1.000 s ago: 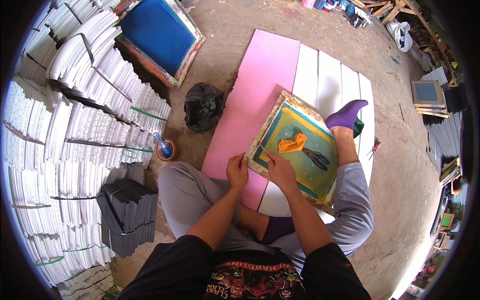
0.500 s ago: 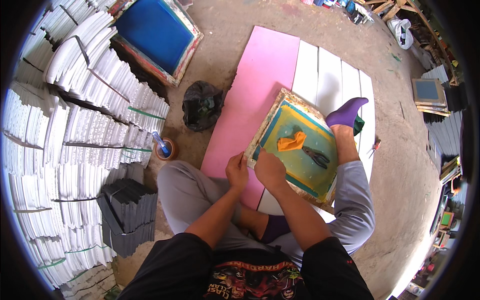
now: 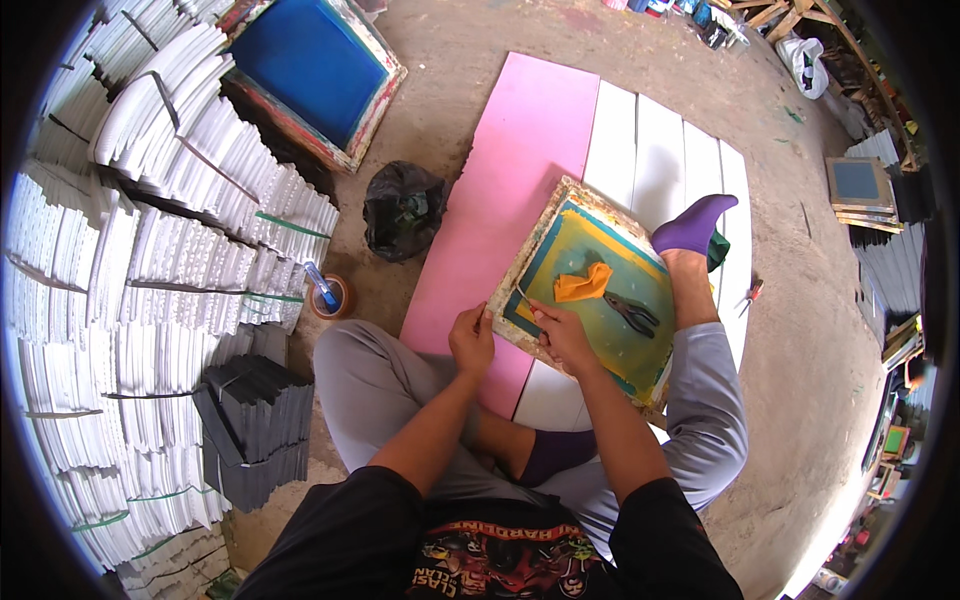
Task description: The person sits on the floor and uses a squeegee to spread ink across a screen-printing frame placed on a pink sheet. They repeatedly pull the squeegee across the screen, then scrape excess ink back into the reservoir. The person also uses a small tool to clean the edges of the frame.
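Here, square wooden-framed printing screen with yellow-and-green mesh point(image 3: 585, 290) at centre, tilted, lying partly on pink foam sheet point(image 3: 510, 190) and white boards point(image 3: 640, 150) on the dirt floor, far edge toward 1 o'clock against a purple-socked foot point(image 3: 693, 225). Left hand point(image 3: 472, 342) at the frame's near corner, 7 o'clock side, grip closed around the wooden edge, thumb on top. Right hand point(image 3: 562, 335) just beside it at the near rail, grip curled shut on a thin metal tool point(image 3: 524, 297), tip pointing to 11 o'clock along the mesh border; exact tool type too small to tell. Crumpled orange cloth point(image 3: 583, 284) and dark pliers point(image 3: 632, 312) resting loose on the mesh.

Judged stiff and fairly light at the frame, mesh taut but puncture-prone; best held by the wooden rails or corners, never pressed on the mesh. Loose items likely to slide if tipped.

Black bag point(image 3: 403, 212) at 10 o'clock, blue screen point(image 3: 315, 65) beyond at 11, small cup with brush point(image 3: 328, 295) at 9.
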The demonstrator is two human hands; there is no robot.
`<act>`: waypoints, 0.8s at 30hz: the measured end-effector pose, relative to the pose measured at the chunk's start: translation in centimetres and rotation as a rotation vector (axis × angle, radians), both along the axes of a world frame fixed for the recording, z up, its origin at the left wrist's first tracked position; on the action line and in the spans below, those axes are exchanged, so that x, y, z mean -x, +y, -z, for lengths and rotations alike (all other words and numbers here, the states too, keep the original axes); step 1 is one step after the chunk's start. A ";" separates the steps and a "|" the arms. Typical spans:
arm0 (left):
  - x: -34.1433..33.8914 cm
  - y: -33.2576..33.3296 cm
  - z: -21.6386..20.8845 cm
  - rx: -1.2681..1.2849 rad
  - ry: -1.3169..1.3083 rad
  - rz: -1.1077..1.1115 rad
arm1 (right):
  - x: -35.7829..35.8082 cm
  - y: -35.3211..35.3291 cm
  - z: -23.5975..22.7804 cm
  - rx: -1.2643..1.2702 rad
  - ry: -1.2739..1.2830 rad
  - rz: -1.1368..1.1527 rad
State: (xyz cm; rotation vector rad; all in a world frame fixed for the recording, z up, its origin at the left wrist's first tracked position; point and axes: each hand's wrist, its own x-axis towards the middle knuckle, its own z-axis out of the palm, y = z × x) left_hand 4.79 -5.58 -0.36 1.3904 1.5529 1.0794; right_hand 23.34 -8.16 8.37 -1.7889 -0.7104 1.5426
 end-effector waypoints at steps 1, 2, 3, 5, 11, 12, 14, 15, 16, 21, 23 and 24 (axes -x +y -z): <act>0.0 0.0 -0.2 -0.004 0.009 0.006 | -0.4 0.0 -0.6 0.133 0.151 0.056; 0.0 0.0 -0.3 -0.008 0.018 0.011 | -0.9 -0.1 0.1 0.160 0.216 0.080; 0.0 -0.1 -0.3 -0.021 0.010 0.012 | -1.0 -0.4 1.4 0.047 0.155 0.056; -0.1 0.1 -0.5 -0.055 -0.008 0.011 | -0.9 -0.8 4.1 -0.321 -0.104 -0.034; 0.0 0.0 -0.9 -0.008 0.000 0.030 | -2.6 -0.4 4.9 -0.417 -0.317 -0.243; -0.1 0.1 -0.8 -0.010 -0.020 0.028 | -3.1 -0.1 5.7 -0.368 -0.158 -0.201; 0.0 0.0 -0.5 -0.011 -0.052 0.006 | -2.6 0.4 3.8 -0.144 0.131 -0.078; 0.1 -0.1 -0.5 -0.002 -0.055 0.006 | -2.3 0.5 3.0 -0.031 0.272 -0.016; 0.2 -0.1 -0.5 0.005 -0.060 0.009 | -2.2 0.6 3.1 -0.048 0.230 -0.038; 0.1 0.0 -0.6 0.037 -0.101 0.031 | -1.8 0.3 7.7 -0.474 -0.229 -0.150; 0.1 0.0 -0.4 0.043 -0.097 0.029 | -1.7 0.9 7.0 -0.379 -0.132 -0.148; 0.1 -0.1 -0.3 0.041 -0.094 0.032 | -1.9 1.2 6.7 -0.255 -0.010 -0.133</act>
